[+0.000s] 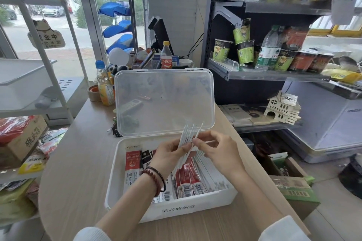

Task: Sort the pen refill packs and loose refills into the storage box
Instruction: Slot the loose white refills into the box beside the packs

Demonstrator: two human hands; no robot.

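Over storage box (195,204), hands (168,153) hold loose refills (187,139)

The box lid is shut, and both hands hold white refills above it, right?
No. The head view shows the lid standing open behind the box; the left hand and right hand do hold white refills above it.

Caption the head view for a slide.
Left hand grips a bundle of loose refills, right hand pinches one, above the open storage box.
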